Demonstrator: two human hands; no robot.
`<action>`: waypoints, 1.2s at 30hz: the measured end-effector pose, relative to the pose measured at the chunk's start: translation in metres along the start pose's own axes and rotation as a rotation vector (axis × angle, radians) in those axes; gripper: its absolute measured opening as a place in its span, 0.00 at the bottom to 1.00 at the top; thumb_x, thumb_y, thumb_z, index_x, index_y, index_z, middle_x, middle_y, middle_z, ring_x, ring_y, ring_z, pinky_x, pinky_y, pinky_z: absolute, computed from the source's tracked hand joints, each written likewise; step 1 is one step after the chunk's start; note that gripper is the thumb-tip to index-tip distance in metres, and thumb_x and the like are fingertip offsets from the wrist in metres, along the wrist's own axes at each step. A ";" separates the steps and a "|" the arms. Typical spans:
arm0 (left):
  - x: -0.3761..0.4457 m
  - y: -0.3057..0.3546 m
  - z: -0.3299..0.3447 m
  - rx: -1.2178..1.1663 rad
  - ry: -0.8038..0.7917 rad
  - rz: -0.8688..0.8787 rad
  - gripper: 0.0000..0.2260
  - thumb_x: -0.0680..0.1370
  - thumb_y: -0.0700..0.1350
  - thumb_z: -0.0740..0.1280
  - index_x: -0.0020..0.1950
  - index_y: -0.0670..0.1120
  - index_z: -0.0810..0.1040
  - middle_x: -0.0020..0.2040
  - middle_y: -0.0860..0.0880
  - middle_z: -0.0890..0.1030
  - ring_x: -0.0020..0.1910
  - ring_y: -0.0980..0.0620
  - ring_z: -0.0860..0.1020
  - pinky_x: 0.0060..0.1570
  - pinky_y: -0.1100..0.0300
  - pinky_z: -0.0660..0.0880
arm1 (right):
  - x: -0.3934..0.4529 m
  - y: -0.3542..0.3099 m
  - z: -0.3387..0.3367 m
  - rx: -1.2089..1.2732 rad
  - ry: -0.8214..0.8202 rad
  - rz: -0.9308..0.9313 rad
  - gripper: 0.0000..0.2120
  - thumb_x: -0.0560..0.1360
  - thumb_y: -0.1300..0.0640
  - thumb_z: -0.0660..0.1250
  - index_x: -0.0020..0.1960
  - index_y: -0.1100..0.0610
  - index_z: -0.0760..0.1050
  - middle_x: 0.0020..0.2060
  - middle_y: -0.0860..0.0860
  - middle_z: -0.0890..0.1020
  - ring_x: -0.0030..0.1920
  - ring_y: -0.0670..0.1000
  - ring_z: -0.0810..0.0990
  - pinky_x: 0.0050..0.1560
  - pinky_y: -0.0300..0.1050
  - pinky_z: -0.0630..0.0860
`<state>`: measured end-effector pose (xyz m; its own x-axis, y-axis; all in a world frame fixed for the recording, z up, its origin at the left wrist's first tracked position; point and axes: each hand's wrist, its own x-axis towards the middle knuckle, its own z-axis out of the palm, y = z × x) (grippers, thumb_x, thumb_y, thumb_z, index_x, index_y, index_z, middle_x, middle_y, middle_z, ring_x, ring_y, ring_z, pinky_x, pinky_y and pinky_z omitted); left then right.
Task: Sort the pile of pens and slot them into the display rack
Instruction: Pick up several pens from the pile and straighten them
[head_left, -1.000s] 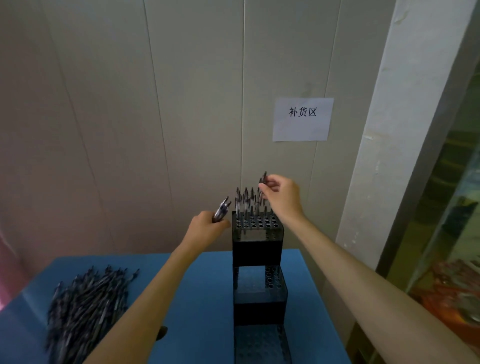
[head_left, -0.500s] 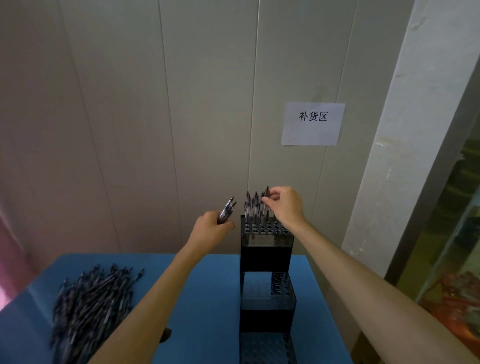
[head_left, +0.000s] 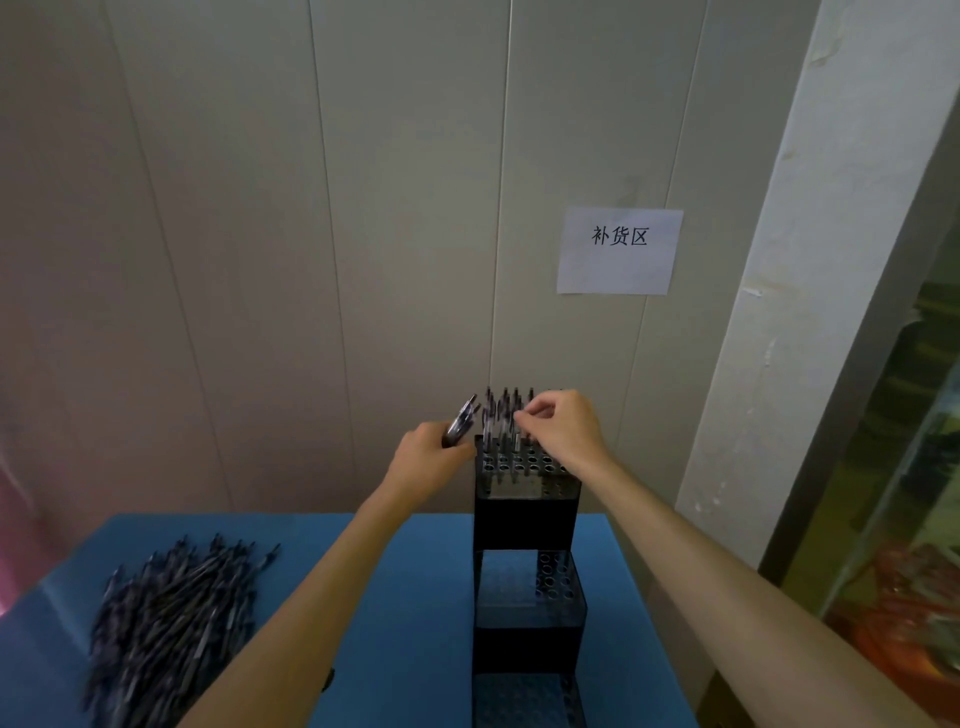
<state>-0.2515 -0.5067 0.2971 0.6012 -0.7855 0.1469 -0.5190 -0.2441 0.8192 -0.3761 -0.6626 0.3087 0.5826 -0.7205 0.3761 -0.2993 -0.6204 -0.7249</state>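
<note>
A black stepped display rack (head_left: 524, 525) stands on the blue table, with rows of holes on each tier. Several dark pens (head_left: 501, 415) stand upright in the back holes of its top tier. My right hand (head_left: 563, 431) hovers over that top tier, fingers pinched on the top of a pen among the standing ones. Just left of the rack's top, my left hand (head_left: 428, 460) grips a small bundle of pens (head_left: 460, 428) that points up and to the right. A large pile of dark pens (head_left: 166, 629) lies on the table at the left.
The blue table (head_left: 405, 623) runs up against a pale panelled wall. A paper sign (head_left: 619, 251) hangs on the wall above the rack. A white pillar (head_left: 810, 312) and a glass-fronted case (head_left: 904, 571) stand to the right.
My right hand has come down from above the rack's back rows to the standing pens, lowering its pen. My left hand has kept its bundle beside the rack.
</note>
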 end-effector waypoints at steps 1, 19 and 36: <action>0.000 0.001 0.002 0.000 -0.006 0.003 0.13 0.77 0.42 0.68 0.35 0.46 0.67 0.31 0.49 0.68 0.29 0.51 0.64 0.34 0.58 0.62 | -0.002 -0.006 -0.003 0.150 -0.078 0.033 0.01 0.75 0.60 0.73 0.47 0.57 0.84 0.40 0.51 0.86 0.44 0.52 0.84 0.50 0.45 0.82; 0.021 0.005 0.021 0.049 -0.052 -0.039 0.14 0.78 0.44 0.69 0.36 0.44 0.68 0.29 0.49 0.67 0.27 0.52 0.62 0.27 0.61 0.59 | 0.007 0.007 -0.025 0.976 -0.099 0.231 0.06 0.78 0.64 0.67 0.54 0.65 0.77 0.46 0.60 0.84 0.45 0.56 0.85 0.49 0.48 0.84; 0.037 -0.001 0.018 0.075 0.068 0.046 0.18 0.78 0.43 0.67 0.33 0.48 0.62 0.29 0.49 0.66 0.30 0.51 0.64 0.37 0.57 0.62 | 0.023 0.026 -0.018 0.037 0.060 -0.162 0.07 0.76 0.58 0.71 0.54 0.58 0.81 0.41 0.45 0.83 0.43 0.43 0.82 0.48 0.37 0.80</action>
<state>-0.2395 -0.5456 0.2915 0.6142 -0.7571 0.2228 -0.5893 -0.2522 0.7675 -0.3842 -0.7016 0.3090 0.5748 -0.6297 0.5226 -0.1760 -0.7188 -0.6726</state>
